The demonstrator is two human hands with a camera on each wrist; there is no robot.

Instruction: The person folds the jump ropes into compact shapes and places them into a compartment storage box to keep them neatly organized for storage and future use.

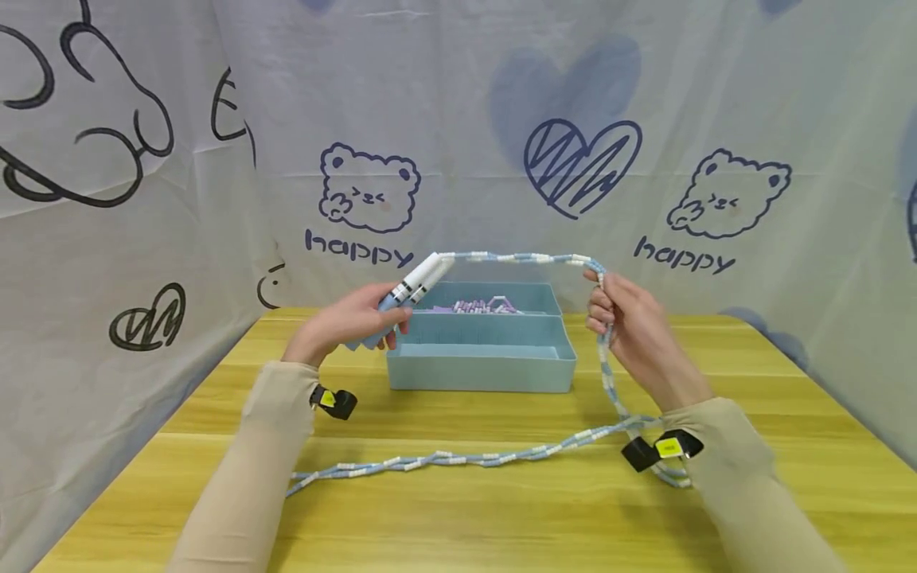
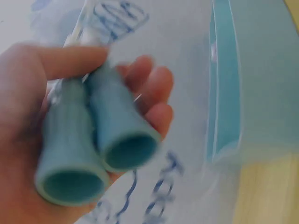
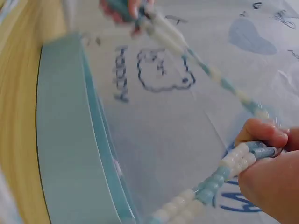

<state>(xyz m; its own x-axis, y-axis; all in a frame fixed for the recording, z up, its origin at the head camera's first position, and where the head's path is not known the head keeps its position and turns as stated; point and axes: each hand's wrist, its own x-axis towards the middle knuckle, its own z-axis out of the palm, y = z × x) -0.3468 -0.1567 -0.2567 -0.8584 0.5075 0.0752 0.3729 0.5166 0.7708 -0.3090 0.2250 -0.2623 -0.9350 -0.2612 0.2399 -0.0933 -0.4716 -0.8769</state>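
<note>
A person's left hand [image 1: 351,318] grips both handles [image 1: 418,275] of a beaded jump rope [image 1: 530,258] above the worktop [image 1: 458,517], while the right hand [image 1: 634,326] pinches the doubled rope farther along. The rest trails across the worktop, in front of a blue box [image 1: 480,375] near the back edge.

Long beige sleeves [image 1: 239,461] were worn, plain cloth.
Small black boxy wrist cameras [image 1: 345,405] sat at both cuffs [image 1: 281,380], each marked with a yellow label [image 1: 669,448].
</note>
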